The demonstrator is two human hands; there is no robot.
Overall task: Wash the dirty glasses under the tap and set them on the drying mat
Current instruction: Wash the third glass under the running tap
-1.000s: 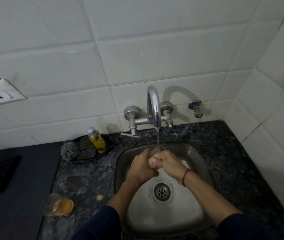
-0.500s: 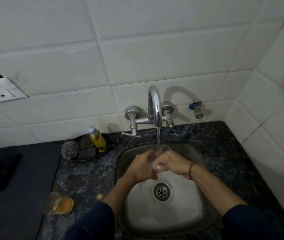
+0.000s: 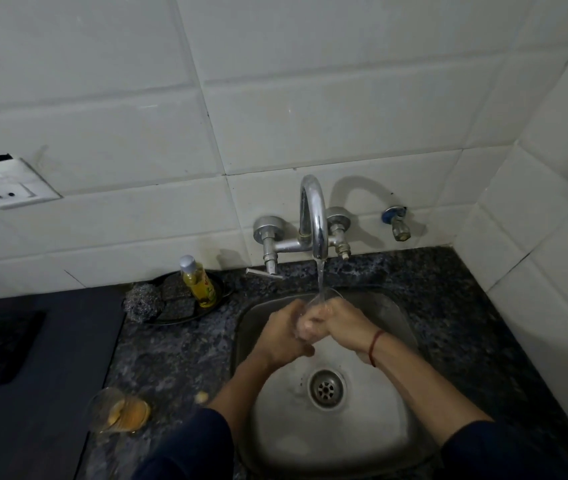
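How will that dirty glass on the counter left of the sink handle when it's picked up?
The glass looks clear and rigid, probably fragile if knocked. It holds only orange dregs, so likely light, perhaps sticky.

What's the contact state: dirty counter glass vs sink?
Apart. Head view shows a strip of speckled counter between the dirty glass and the sink rim.
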